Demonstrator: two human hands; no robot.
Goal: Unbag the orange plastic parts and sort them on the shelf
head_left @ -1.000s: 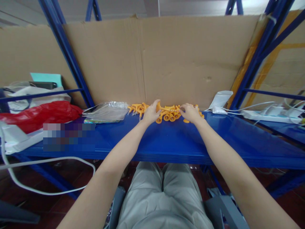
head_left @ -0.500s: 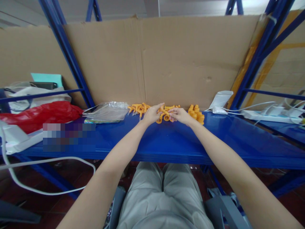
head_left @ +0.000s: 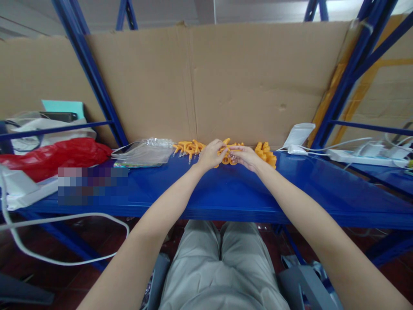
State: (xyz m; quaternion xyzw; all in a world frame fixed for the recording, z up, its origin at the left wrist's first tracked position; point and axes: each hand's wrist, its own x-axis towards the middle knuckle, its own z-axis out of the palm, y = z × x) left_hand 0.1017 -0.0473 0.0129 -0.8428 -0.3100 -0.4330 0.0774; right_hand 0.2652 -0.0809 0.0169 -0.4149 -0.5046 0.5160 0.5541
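Observation:
My left hand (head_left: 210,156) and my right hand (head_left: 248,158) meet over the back of the blue shelf. Both are closed on one orange plastic piece (head_left: 226,141), whose shape is mostly hidden by the fingers. A small silvery bit, perhaps a chain, shows by my right fingertips. Below the hands lie orange ring-ended parts (head_left: 226,160). To the left is a pile of branched orange pieces with small metal chains (head_left: 190,149). Beside my right hand stand several chunky orange pieces (head_left: 265,154) in a cluster.
A clear plastic bag (head_left: 145,153) and a red plastic bag (head_left: 58,157) lie on the left. A white power strip (head_left: 364,158) with cables sits on the right. Cardboard (head_left: 251,82) walls off the back between blue posts. The blue shelf (head_left: 232,193) ends above my knees.
The orange piece between my hands has turned and is now more covered by the fingers. My left hand has shifted slightly right, closer to my right hand.

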